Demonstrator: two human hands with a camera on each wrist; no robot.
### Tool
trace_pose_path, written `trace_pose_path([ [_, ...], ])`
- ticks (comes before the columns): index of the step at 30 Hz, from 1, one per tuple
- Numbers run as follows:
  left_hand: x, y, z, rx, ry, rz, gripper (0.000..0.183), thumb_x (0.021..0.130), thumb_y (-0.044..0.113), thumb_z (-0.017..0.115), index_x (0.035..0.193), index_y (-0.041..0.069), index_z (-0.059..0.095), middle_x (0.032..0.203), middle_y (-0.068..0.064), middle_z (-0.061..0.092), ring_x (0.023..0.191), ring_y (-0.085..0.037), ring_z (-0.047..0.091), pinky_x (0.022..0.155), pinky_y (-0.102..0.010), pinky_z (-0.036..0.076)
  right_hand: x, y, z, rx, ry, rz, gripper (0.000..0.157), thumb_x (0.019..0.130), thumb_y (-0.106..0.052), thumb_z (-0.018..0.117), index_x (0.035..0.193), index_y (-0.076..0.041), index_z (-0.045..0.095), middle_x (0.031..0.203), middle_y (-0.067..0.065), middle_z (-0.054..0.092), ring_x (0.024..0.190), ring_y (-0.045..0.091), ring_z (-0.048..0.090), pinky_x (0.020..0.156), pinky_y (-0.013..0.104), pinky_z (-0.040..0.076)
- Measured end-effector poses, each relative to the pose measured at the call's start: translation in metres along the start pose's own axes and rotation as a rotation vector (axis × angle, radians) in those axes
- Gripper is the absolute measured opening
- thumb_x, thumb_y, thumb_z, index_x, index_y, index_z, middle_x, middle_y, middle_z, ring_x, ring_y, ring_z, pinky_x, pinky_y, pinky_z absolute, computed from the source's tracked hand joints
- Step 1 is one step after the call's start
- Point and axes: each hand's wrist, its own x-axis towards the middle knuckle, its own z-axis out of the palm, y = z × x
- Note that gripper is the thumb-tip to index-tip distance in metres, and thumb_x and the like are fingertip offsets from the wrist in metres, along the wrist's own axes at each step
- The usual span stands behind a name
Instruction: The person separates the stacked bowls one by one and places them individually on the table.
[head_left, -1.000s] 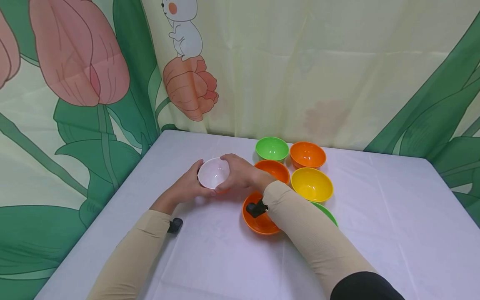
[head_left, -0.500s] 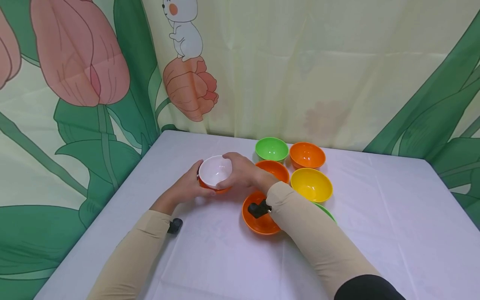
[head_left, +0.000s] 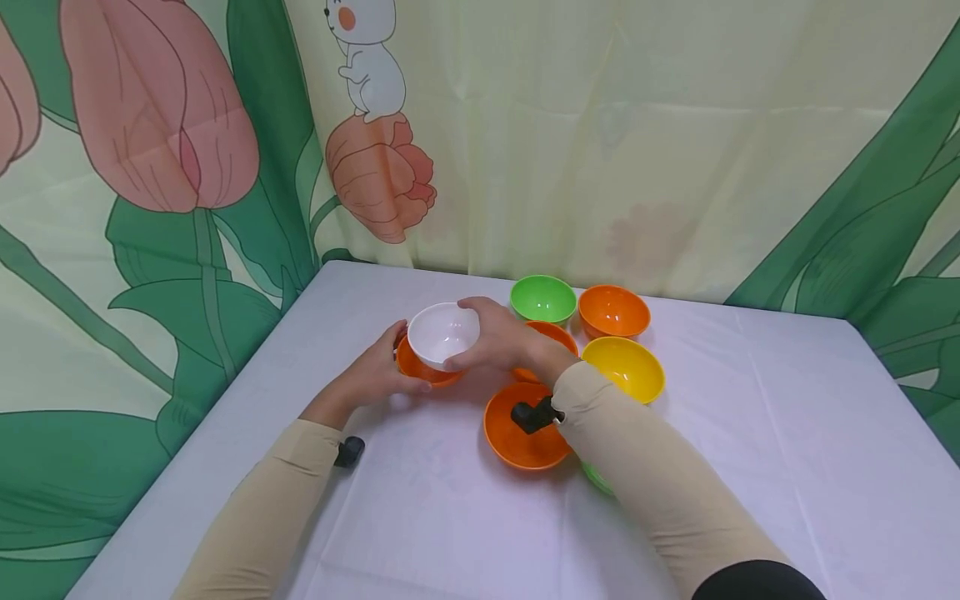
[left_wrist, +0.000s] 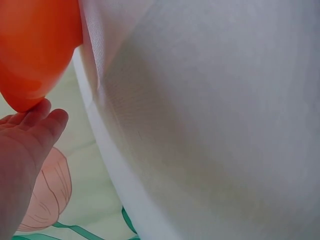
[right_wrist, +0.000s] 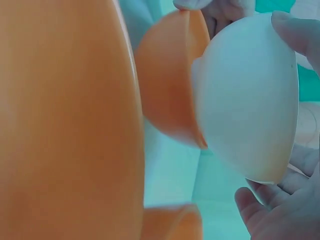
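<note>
A white bowl (head_left: 438, 332) is held at its right side by my right hand (head_left: 501, 337), thumb at the near edge and fingers at the far edge. Beneath it, slightly to the left, is an orange bowl (head_left: 417, 369), partly covered by the white one in the head view. My left hand (head_left: 369, 368) grips this orange bowl from the left, its thumb toward the front. From the right wrist, the foot of the white bowl (right_wrist: 250, 95) shows right at the mouth of the orange bowl (right_wrist: 165, 80). The left wrist view shows fingertips (left_wrist: 55, 120) against the orange side.
Right of the hands stand a green bowl (head_left: 543, 298), an orange bowl (head_left: 613, 310), a yellow bowl (head_left: 628, 367) and another orange bowl (head_left: 553, 331). A nearer orange bowl (head_left: 517, 433) and green bowl (head_left: 596, 477) lie under the right forearm. A printed curtain (head_left: 600, 150) hangs behind the table.
The white bowl, inside the orange bowl before, has risen and shifted right in my right hand, uncovering more of the orange bowl. My left hand keeps its place.
</note>
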Motion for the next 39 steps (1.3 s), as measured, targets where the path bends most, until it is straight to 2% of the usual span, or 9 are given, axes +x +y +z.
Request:
trace_pose_path([
  [7,0.0,0.004,0.0,0.01,-0.006,-0.029,0.118,0.072,0.026,0.089,0.159,0.004,0.011,0.158,-0.013,0.03,0.14,-0.033,0.034,0.111,-0.052,0.036,-0.015,0.004,-0.021,0.051,0.037,0.003,0.098,0.073,-0.043,0.084,0.151,-0.009,0.036,0.137,0.007,0.05,0.118,0.025,0.051,0.094,0.04,0.05],
  [11,0.001,0.007,0.002,0.027,-0.004,-0.05,0.12,0.071,0.026,0.089,0.159,0.005,0.01,0.159,-0.013,0.028,0.141,-0.033,0.032,0.113,-0.054,0.033,-0.028,0.005,-0.039,0.044,0.061,0.021,0.1,0.072,-0.043,0.084,0.152,-0.011,0.034,0.134,0.009,0.051,0.116,0.027,0.052,0.092,0.042,0.052],
  [16,0.003,0.008,0.003,0.04,0.004,-0.076,0.12,0.069,0.025,0.088,0.159,0.005,0.01,0.161,-0.013,0.026,0.142,-0.034,0.032,0.112,-0.055,0.033,-0.044,0.012,-0.06,0.016,0.109,0.044,0.1,0.072,-0.042,0.084,0.153,-0.012,0.034,0.136,0.011,0.052,0.118,0.029,0.051,0.095,0.046,0.049],
  [21,0.005,0.008,0.004,0.034,-0.007,-0.098,0.12,0.071,0.023,0.088,0.16,0.006,0.01,0.162,-0.014,0.025,0.142,-0.034,0.031,0.112,-0.054,0.034,-0.063,0.028,-0.077,0.034,0.137,0.066,0.1,0.074,-0.04,0.085,0.153,-0.009,0.033,0.14,0.013,0.048,0.121,0.031,0.049,0.099,0.048,0.048],
  [30,0.007,0.011,0.009,0.037,-0.026,-0.098,0.115,0.074,0.019,0.086,0.16,0.007,0.011,0.162,-0.013,0.025,0.143,-0.034,0.031,0.111,-0.053,0.035,-0.104,0.054,-0.094,-0.029,0.217,0.105,0.1,0.075,-0.042,0.085,0.152,-0.004,0.034,0.141,0.018,0.048,0.121,0.035,0.049,0.099,0.053,0.046],
  [39,0.009,0.014,0.013,0.033,-0.032,-0.093,0.115,0.073,0.019,0.086,0.16,0.006,0.011,0.162,-0.012,0.025,0.143,-0.034,0.03,0.113,-0.052,0.033,-0.136,0.069,-0.102,-0.052,0.256,0.143,0.102,0.075,-0.042,0.085,0.153,-0.006,0.031,0.142,0.022,0.047,0.119,0.04,0.049,0.093,0.057,0.05],
])
